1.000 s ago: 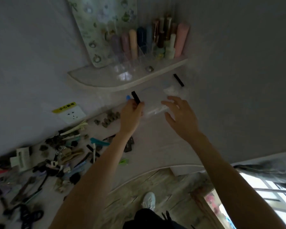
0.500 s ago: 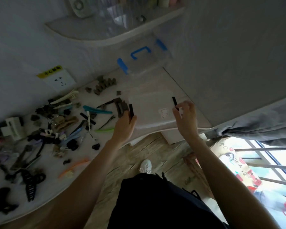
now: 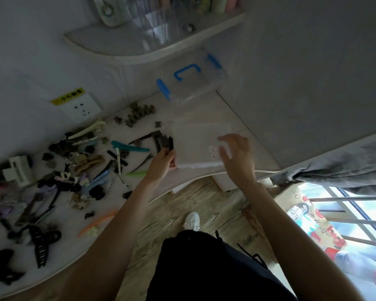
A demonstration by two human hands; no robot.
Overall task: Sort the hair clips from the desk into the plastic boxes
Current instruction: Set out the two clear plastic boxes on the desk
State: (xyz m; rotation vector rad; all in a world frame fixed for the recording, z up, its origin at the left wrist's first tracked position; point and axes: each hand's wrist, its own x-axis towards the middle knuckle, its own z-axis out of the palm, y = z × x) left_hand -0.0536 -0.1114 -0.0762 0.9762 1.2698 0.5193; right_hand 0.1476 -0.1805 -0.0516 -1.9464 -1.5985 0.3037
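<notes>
At the right end of the pale, curved-edged desk (image 3: 206,118) lies a flat, translucent white plastic box (image 3: 195,144) with small printed marks near its front edge; the left hand (image 3: 161,164) sits at that box's left edge, its fingers curled round a small black hair clip (image 3: 171,142) that stands up above the fingertips, touching or just beside the box wall, which of the two cannot be told; the right hand (image 3: 237,155) hovers over the box's right front corner with its fingers spread and loosely bent, blurred, holding nothing that shows; behind the flat box, against the wall, stands a clear plastic storage box with blue handle and blue latches (image 3: 191,79), under a rounded white corner shelf (image 3: 139,46); to the left, a wide scatter of mixed hair clips (image 3: 78,170), black, brown, teal, beige, purple and orange, covers the desk; a white wall socket with a yellow label (image 3: 80,107) sits above them.
</notes>
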